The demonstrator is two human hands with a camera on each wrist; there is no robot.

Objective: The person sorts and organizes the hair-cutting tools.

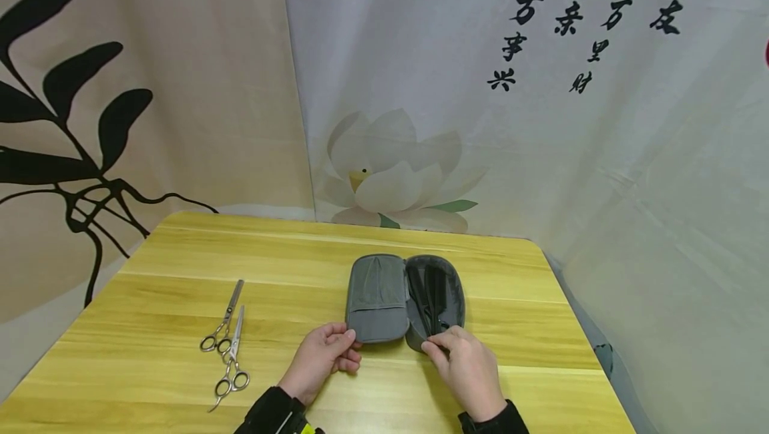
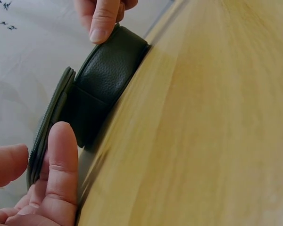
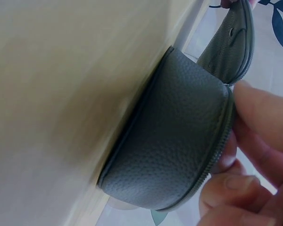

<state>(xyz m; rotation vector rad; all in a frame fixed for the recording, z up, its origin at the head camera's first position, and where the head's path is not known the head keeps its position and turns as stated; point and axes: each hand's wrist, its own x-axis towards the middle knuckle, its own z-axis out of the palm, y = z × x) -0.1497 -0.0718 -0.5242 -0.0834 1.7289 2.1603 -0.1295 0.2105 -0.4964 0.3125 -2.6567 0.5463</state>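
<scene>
A small dark grey zip case lies unfolded on the table, its lid [image 1: 377, 300] to the left and its deeper half [image 3: 174, 127] to the right. Black long items [image 1: 434, 290] of unclear kind sit inside the deeper half. My left hand [image 1: 327, 357] holds the lid at its near left corner, with the thumb above and fingers beneath. At the near rim of the deeper half, my right hand [image 1: 465, 367] has thumb and fingers bent around the edge, the fingertips partly hidden. In the left wrist view, the lid [image 2: 49, 127] is raised off the tabletop.
Two pairs of silver hair scissors lie left of the left hand: thinning scissors [image 1: 227, 320] farther back and another pair [image 1: 234, 354] nearer. The yellow wooden table [image 1: 288, 254] meets printed cloth hangings [image 1: 541, 167] at its back edge.
</scene>
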